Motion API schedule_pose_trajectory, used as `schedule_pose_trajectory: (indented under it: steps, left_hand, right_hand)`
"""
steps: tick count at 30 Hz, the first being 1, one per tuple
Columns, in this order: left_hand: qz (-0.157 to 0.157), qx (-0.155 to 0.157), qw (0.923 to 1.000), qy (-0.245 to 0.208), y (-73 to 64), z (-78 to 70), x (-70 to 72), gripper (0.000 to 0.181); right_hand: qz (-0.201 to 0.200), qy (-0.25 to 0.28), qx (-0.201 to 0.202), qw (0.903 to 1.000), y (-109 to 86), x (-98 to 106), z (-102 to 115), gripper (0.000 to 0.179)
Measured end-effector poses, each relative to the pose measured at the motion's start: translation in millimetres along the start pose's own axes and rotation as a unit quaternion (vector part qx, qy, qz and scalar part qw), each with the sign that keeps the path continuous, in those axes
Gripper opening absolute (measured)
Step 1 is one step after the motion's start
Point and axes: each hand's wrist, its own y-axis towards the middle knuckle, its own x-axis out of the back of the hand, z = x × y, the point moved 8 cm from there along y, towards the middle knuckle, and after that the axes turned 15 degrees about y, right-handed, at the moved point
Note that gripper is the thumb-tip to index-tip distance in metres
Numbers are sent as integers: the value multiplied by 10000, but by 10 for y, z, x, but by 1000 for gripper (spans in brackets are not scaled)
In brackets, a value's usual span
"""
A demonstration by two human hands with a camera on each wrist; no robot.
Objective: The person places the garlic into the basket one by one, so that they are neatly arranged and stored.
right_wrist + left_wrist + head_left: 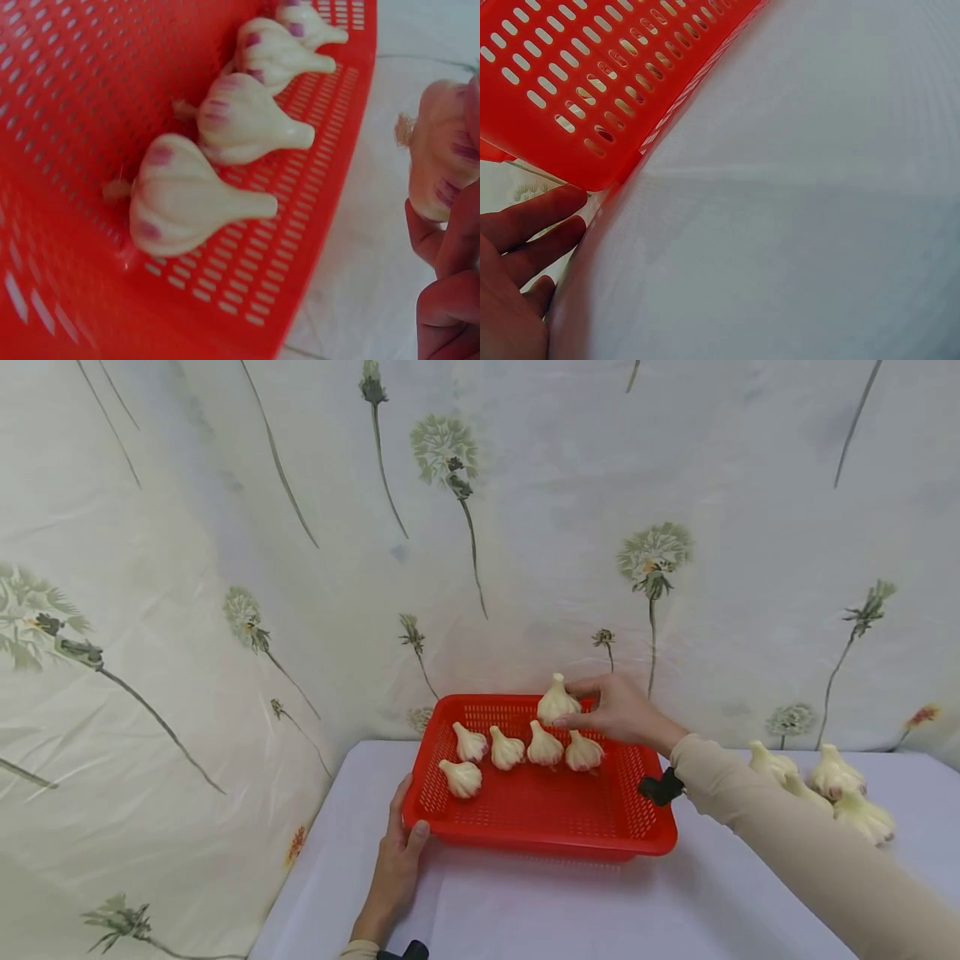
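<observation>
In my right hand [618,710] a garlic bulb [557,702] is pinched between thumb and fingers, stem up, above the back of a red plastic basket [540,839]. The right wrist view shows that bulb [439,150] at its right edge, with curled fingers around it. My left hand [397,864] holds the basket's near left corner, thumb at the front and fingers along the left side. In the left wrist view its fingertips meet the basket's outer wall [547,112]. Several garlic bulbs [507,748] lie inside, most in a row along the back, one [461,778] in front at the left.
More garlic bulbs [862,814] sit in a group on the white-covered table [525,910], right of the basket and beyond my right forearm. A flower-printed cloth [525,552] hangs behind the table and along its left side.
</observation>
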Motion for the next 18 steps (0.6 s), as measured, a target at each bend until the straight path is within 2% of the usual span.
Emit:
schedule_pose_trajectory:
  steps: [8, 11, 15, 18]
  left_hand:
    - [-100, 66, 9999, -1, 5, 28, 15, 65]
    - [-199, 75, 9998, 33, 45, 191, -37, 64]
    - [-208, 43, 9997, 144, 103, 397, -115, 64]
    - [-160, -3, 9996, 251, 111, 397, -108, 64]
  right_hand:
    - [341, 234, 87, 9991, 118, -290, -32, 54]
    - [591, 283, 206, 9976, 147, -432, -51, 50]
    - [836, 257, 198, 9960, 152, -609, -87, 52]
    - [946, 332, 27, 9950, 151, -723, -127, 59]
